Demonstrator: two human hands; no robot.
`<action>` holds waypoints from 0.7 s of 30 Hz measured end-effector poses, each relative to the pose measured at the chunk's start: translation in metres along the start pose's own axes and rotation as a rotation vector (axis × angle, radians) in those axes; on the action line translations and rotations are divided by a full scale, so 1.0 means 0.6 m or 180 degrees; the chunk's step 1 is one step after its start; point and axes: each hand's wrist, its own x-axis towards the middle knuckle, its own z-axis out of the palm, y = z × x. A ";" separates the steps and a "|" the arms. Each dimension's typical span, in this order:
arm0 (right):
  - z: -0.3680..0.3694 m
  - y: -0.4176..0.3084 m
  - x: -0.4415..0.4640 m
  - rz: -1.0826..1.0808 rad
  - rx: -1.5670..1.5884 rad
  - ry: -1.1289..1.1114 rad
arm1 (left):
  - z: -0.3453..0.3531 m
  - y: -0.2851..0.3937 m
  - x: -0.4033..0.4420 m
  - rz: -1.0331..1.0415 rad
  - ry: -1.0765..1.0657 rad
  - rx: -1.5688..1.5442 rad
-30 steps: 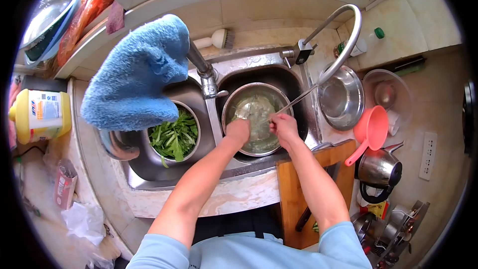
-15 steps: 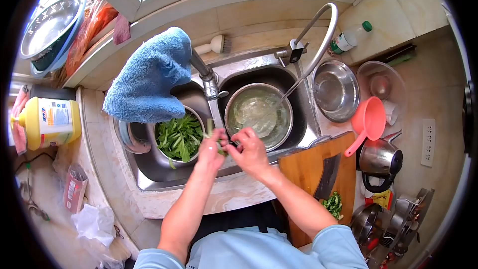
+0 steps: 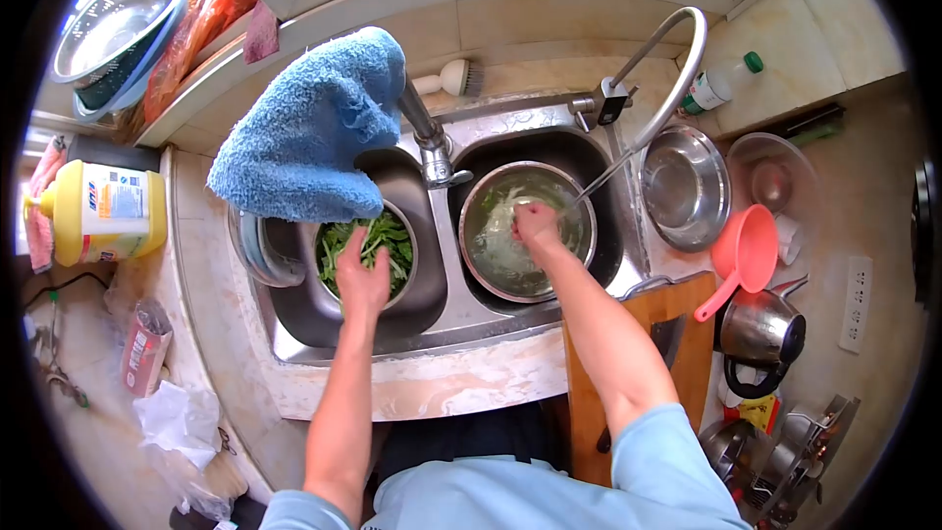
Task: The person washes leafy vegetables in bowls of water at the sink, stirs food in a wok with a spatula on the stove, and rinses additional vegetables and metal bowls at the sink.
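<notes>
A metal bowl of leafy greens (image 3: 397, 240) sits in the left sink basin. My left hand (image 3: 363, 275) is over these greens, its fingers apart and touching or just above the leaves. In the right basin stands a metal bowl (image 3: 476, 270) of water with pale bits in it. My right hand (image 3: 535, 226) is low over that water, its fingers curled closed; what they hold, if anything, is hidden. A thin spout (image 3: 613, 175) runs down to the bowl's right side.
A blue towel (image 3: 304, 137) hangs over the faucet (image 3: 434, 142). To the right are a steel basin (image 3: 685, 186), a pink ladle (image 3: 746, 247), a kettle (image 3: 760, 329) and a wooden cutting board (image 3: 638, 393) with a knife (image 3: 669, 339). A yellow jug (image 3: 108, 211) stands left.
My hands were together between the two bowls, around a green stem. They have parted: the left moved to the greens, the right over the water. The view has shifted slightly.
</notes>
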 end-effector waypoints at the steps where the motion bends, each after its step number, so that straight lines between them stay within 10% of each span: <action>1: 0.027 -0.002 0.013 -0.0019 0.0503 -0.0059 | 0.000 0.006 -0.015 -0.0159 -0.0030 -0.0246; 10: 0.068 -0.012 -0.061 0.0193 0.1934 -0.0893 | 0.018 0.017 -0.093 -0.1584 -0.1201 -0.2672; 14: 0.084 0.022 -0.185 -0.3022 -0.1690 0.0095 | 0.065 0.065 -0.101 -0.2652 -0.1999 -0.4668; 21: -0.001 -0.057 -0.261 -0.2469 -0.1722 -0.0652 | -0.017 0.021 -0.034 -0.2062 -0.0844 -0.3714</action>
